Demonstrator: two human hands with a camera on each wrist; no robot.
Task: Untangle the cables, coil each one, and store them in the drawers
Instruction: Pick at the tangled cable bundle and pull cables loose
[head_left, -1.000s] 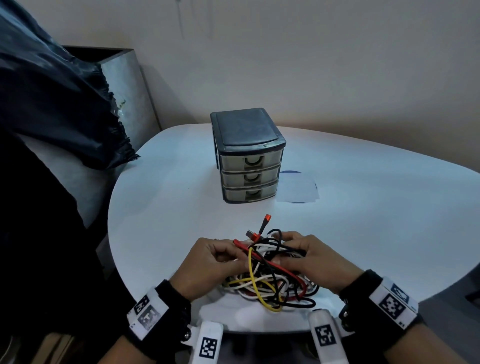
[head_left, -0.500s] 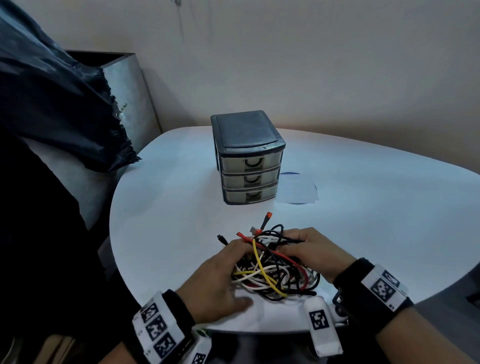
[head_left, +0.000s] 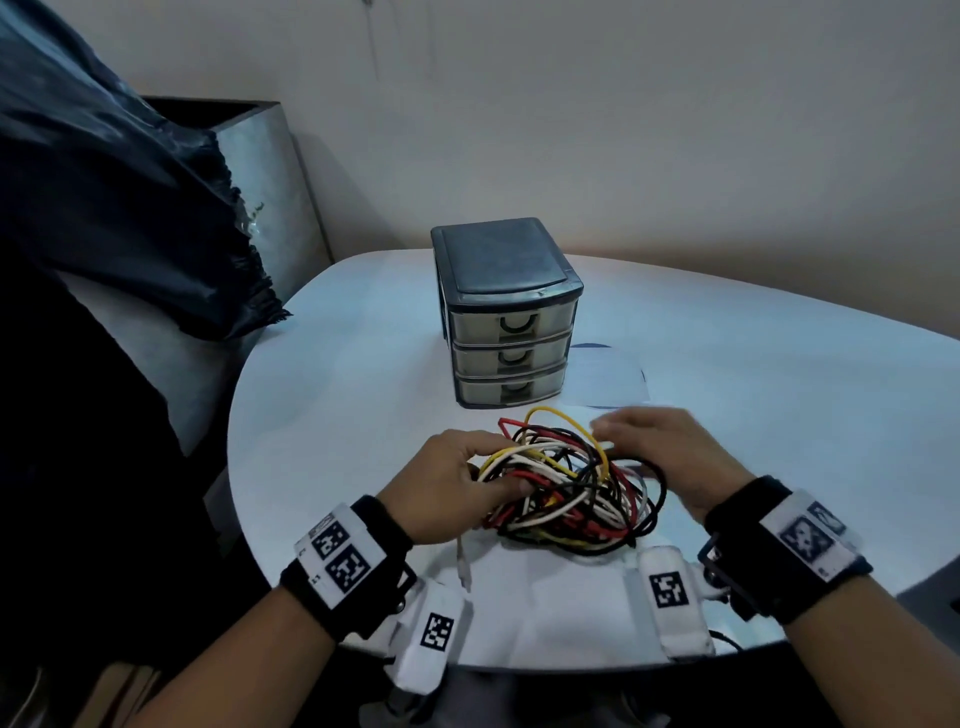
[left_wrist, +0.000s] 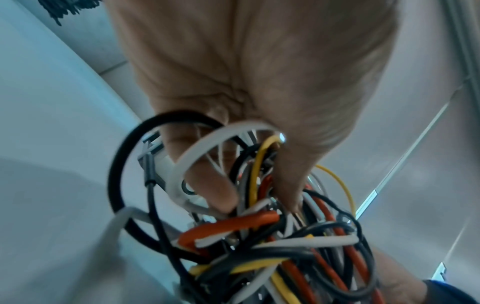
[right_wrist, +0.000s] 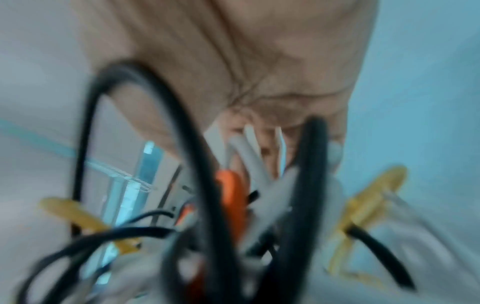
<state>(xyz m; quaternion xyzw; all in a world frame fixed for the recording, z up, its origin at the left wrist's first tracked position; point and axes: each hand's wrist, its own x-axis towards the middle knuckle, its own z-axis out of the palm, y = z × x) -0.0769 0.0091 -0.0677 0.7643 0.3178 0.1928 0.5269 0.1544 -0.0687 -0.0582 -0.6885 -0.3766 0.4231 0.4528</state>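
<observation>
I am working a tangled bundle of cables that sits on the white table, near its front edge, just in front of the three-drawer organizer. My left hand has its fingers curled into the bundle's left side, thumb and fingers clamped on a few strands; the left wrist view shows white, yellow and orange-red runs passing between them. My right hand lies over the bundle's right side, on the side nearer the organizer, but it is blurred in both views that show it and I cannot tell whether its fingers are closed on a strand or only resting there. I judge the bundle light and limp: thin, soft, rubbery strands in black, white, yellow and red that will spring back into loops and drag their neighbours along when I pull. Yanking a mid-span loop would probably tighten the knots, so I would look for a free plug end and feed it back through; a pale cable end trails out of the bundle toward me and seems a fair place to take hold. The organizer's three drawers are all shut, stacked one above another; through their translucent fronts I can make out nothing inside, so nothing appears stored yet. A sheet of paper lies just to the organizer's right.
</observation>
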